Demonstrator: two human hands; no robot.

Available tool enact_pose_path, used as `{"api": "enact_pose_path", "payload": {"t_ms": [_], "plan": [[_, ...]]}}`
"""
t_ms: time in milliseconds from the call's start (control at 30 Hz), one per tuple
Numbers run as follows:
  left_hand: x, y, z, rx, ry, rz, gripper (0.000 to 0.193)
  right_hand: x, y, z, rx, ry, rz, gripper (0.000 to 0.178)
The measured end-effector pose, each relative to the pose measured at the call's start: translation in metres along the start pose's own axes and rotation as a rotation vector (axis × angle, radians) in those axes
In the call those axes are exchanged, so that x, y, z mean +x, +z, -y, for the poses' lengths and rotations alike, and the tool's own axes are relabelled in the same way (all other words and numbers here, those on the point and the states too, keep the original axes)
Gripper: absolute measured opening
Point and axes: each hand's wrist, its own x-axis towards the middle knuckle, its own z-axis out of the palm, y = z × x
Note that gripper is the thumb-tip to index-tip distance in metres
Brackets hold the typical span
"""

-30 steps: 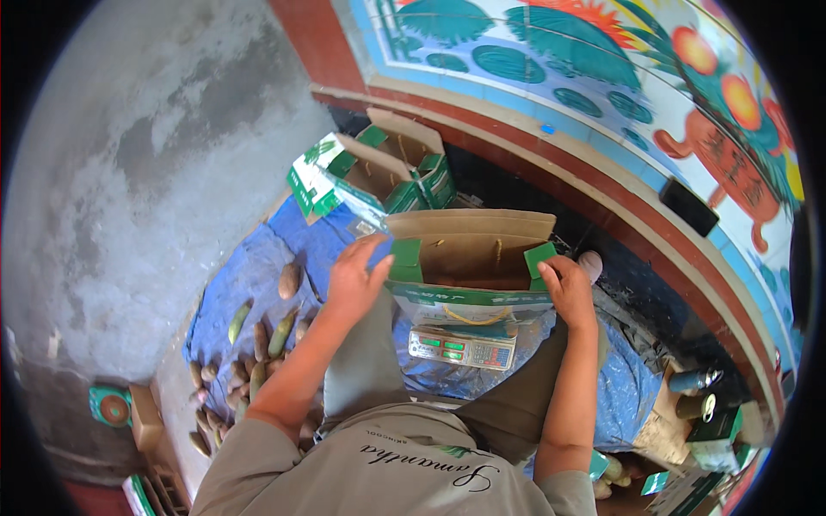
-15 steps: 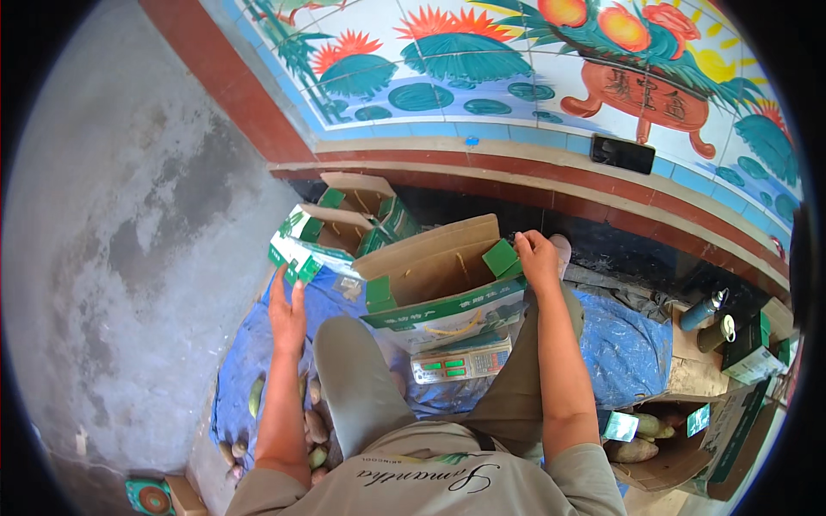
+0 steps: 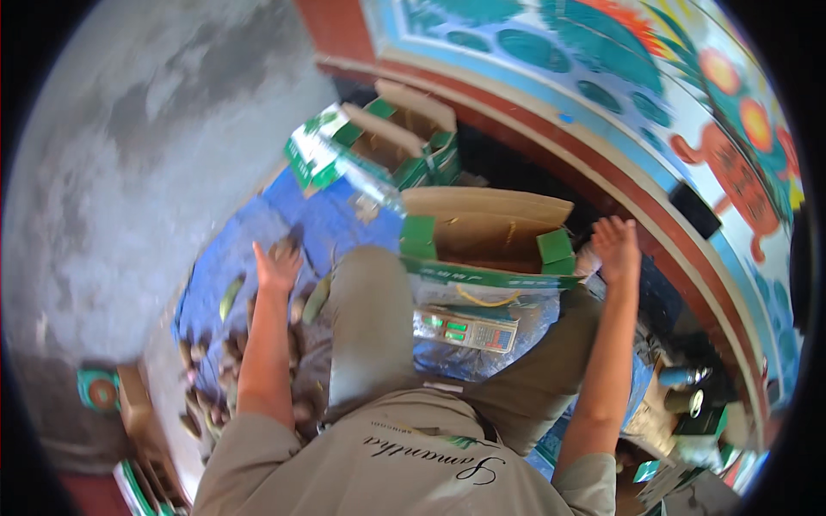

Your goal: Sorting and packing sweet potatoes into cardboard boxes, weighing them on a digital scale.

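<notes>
Open carton [image 3: 488, 245]: between left hand [image 3: 278, 267] and right hand [image 3: 615, 249], seemingly on the scale [image 3: 465, 329]; stood up, flaps unfolded, contents unseen, top unclosed.
Scale: right of left hand, display lit.
Right hand: fingers extended, nothing held; off the carton corner it pinched earlier.
Left hand: thumb spread from fingers.
Vegetables [image 3: 317, 299]: under and beside left hand; contact unclear.

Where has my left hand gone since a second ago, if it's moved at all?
Yes. Judged against the scale, your left hand has moved to the left, away from the open box.
</notes>
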Motion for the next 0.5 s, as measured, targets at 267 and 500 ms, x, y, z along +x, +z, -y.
{"api": "enact_pose_path", "payload": {"t_ms": [267,500], "plan": [[-0.018,0.044,-0.056,-0.073,0.247,0.164,0.083,0.007,0.086,0.098,0.191,-0.163,0.172,0.061],[0.016,-0.016,-0.003,0.293,0.035,-0.003,0.078,0.035,-0.013,0.009,-0.035,0.152,0.155,0.05]]}}
